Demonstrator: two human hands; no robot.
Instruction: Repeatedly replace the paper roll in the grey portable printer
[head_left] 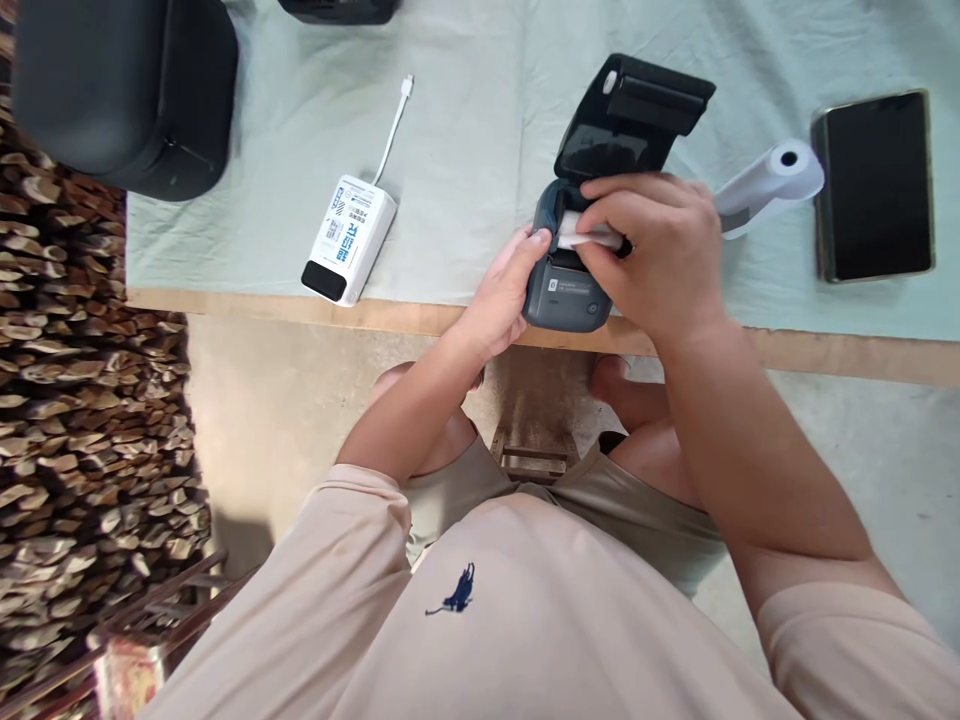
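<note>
Centre of frame, at the counter's (465,150) near edge: grey label printer (566,295), lid (637,110) thrown open and tilted away from me.

Right hand (660,250) sits over the open bay. Its fingers (600,200) are curled down and clenched on the white paper roll (581,233), which lies in the bay. Only a strip of the roll shows under my knuckles.

Left hand (502,290) clasps the printer's left side, with the thumb tip up by the roll's left end. The rest of those fingers are hidden behind the body.

Right of the printer: a second paper roll (772,180) lying on its side just beyond my right hand, then a dark phone (874,185), flat, screen up.

Left of centre: white power bank (349,238) with a white cable (391,130) trailing up-frame. Upper left corner: black case (124,90).
</note>
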